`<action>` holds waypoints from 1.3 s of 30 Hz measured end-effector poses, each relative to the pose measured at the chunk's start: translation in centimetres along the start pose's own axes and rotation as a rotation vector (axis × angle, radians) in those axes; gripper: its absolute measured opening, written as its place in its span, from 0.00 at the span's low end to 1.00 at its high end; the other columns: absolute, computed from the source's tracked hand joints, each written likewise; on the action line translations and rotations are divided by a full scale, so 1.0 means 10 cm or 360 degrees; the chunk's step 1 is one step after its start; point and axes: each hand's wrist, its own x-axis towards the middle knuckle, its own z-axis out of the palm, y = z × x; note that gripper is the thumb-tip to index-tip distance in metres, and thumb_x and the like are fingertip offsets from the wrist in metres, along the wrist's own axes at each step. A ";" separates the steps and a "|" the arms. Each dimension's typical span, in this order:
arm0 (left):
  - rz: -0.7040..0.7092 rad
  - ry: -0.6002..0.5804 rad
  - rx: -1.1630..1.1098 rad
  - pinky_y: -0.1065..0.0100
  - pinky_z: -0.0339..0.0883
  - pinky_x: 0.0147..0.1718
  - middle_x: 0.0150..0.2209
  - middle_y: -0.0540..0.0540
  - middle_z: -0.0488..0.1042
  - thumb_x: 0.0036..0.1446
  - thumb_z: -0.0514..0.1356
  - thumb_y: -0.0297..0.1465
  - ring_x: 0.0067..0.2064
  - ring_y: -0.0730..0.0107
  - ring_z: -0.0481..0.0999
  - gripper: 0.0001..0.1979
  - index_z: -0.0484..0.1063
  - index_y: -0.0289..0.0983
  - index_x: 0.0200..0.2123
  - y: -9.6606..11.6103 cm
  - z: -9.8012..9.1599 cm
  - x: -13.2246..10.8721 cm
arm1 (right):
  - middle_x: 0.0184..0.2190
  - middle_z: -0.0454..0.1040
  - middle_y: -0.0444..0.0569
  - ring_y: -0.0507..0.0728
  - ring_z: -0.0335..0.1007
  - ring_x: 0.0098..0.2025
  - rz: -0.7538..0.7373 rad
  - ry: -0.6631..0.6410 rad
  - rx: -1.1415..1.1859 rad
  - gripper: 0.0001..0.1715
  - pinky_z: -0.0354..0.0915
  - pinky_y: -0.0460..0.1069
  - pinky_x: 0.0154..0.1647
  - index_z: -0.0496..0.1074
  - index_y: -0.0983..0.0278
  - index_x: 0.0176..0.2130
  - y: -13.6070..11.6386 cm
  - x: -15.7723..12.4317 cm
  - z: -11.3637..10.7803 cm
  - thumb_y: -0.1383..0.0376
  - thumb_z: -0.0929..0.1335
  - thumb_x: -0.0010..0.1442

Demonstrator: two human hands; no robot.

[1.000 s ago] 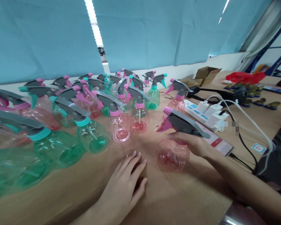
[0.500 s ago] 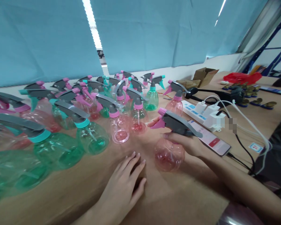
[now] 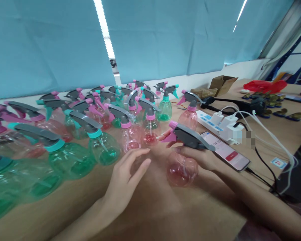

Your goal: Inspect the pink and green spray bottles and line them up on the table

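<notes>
A pink spray bottle with a grey and pink trigger head stands tilted slightly on the tabletop. Around its neck my right hand is closed, just under the head, with fingertips showing beyond the trigger. My left hand hovers over the table to the left of that bottle, holding nothing, its thumb apart from its bent fingers. Nearest to the left fingers are a clear pink spray bottle and a green spray bottle, both upright.
Several more pink and green spray bottles crowd the left, including a large green one. To the right lie a phone, a white power strip with cables, and black headphones. Behind are a cardboard box and a red bag.
My left hand has risen off the table and moved slightly left, its fingers now bent toward the thumb. The right hand keeps hold of the pink spray bottle. The view has shifted a little.
</notes>
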 end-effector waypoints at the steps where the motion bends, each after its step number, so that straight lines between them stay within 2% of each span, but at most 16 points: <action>1: -0.0011 0.0029 -0.0043 0.60 0.67 0.47 0.48 0.49 0.74 0.65 0.56 0.35 0.48 0.62 0.74 0.10 0.70 0.44 0.48 0.05 -0.01 0.07 | 0.40 0.78 0.43 0.58 0.75 0.43 -0.0016 -0.0026 -0.0003 0.21 0.70 0.53 0.41 0.69 0.54 0.49 0.00 0.00 0.00 0.67 0.66 0.55; 4: 0.0070 0.0072 -0.0096 0.60 0.66 0.48 0.48 0.49 0.74 0.63 0.59 0.35 0.48 0.62 0.74 0.10 0.71 0.42 0.47 0.17 -0.01 0.25 | 0.40 0.77 0.43 0.58 0.75 0.42 -0.0060 -0.0064 -0.0063 0.19 0.69 0.52 0.39 0.70 0.54 0.46 -0.04 -0.01 0.00 0.68 0.65 0.55; 9: 0.0182 0.0160 -0.0159 0.63 0.66 0.45 0.43 0.49 0.77 0.63 0.59 0.32 0.46 0.63 0.75 0.07 0.75 0.41 0.43 0.27 0.04 0.41 | 0.31 0.75 0.43 0.57 0.73 0.32 -0.0111 -0.0060 -0.0151 0.06 0.68 0.52 0.33 0.70 0.58 0.34 -0.22 0.03 0.04 0.67 0.65 0.53; 13: 0.0221 0.0220 -0.0088 0.65 0.67 0.40 0.39 0.50 0.79 0.63 0.58 0.32 0.41 0.64 0.76 0.06 0.76 0.41 0.39 0.30 0.03 0.45 | 0.28 0.72 0.44 0.57 0.71 0.31 -0.0017 -0.0051 -0.0029 0.07 0.68 0.52 0.34 0.68 0.59 0.30 -0.28 0.04 0.06 0.67 0.63 0.48; 17: 0.0204 0.0237 -0.0067 0.65 0.67 0.38 0.37 0.50 0.79 0.63 0.57 0.31 0.38 0.64 0.77 0.08 0.76 0.40 0.37 0.34 -0.01 0.48 | 0.28 0.72 0.44 0.57 0.70 0.32 0.0033 -0.0011 -0.0024 0.06 0.68 0.52 0.35 0.68 0.59 0.30 -0.26 0.03 0.07 0.68 0.64 0.48; 23: 0.0192 0.0226 -0.0035 0.68 0.65 0.37 0.34 0.52 0.78 0.62 0.57 0.30 0.37 0.66 0.76 0.08 0.76 0.40 0.33 0.39 -0.01 0.52 | 0.29 0.74 0.44 0.56 0.72 0.31 -0.0081 -0.0039 0.0083 0.08 0.68 0.52 0.34 0.68 0.59 0.31 -0.28 0.01 0.07 0.69 0.64 0.48; 26: 0.0161 0.0239 -0.0012 0.67 0.64 0.37 0.32 0.52 0.77 0.61 0.56 0.31 0.36 0.66 0.75 0.08 0.75 0.40 0.32 0.36 0.00 0.52 | 0.30 0.76 0.44 0.56 0.72 0.32 -0.0022 0.0005 -0.0041 0.08 0.68 0.52 0.34 0.70 0.59 0.32 -0.20 -0.05 0.00 0.69 0.65 0.50; 30: 0.0037 0.0275 0.0009 0.67 0.62 0.35 0.30 0.52 0.75 0.60 0.56 0.31 0.34 0.65 0.72 0.08 0.72 0.39 0.28 0.23 -0.03 0.48 | 0.34 0.77 0.46 0.58 0.74 0.38 0.0045 0.0139 -0.0021 0.09 0.69 0.54 0.40 0.72 0.59 0.36 -0.09 -0.09 -0.17 0.66 0.66 0.52; 34: -0.0051 0.0162 0.0001 0.68 0.61 0.33 0.29 0.52 0.74 0.60 0.55 0.32 0.33 0.64 0.72 0.09 0.71 0.39 0.28 0.09 0.00 0.37 | 0.32 0.77 0.48 0.61 0.74 0.41 -0.0005 0.0231 -0.0059 0.10 0.67 0.57 0.46 0.74 0.60 0.32 -0.08 0.00 -0.30 0.63 0.65 0.50; 39: -0.0039 -0.0069 -0.0036 0.68 0.62 0.34 0.29 0.51 0.74 0.62 0.52 0.32 0.33 0.65 0.73 0.12 0.71 0.39 0.28 0.02 0.17 0.14 | 0.33 0.77 0.48 0.60 0.73 0.39 -0.0064 0.0300 -0.0202 0.10 0.68 0.56 0.43 0.76 0.59 0.31 0.00 0.20 -0.29 0.62 0.65 0.51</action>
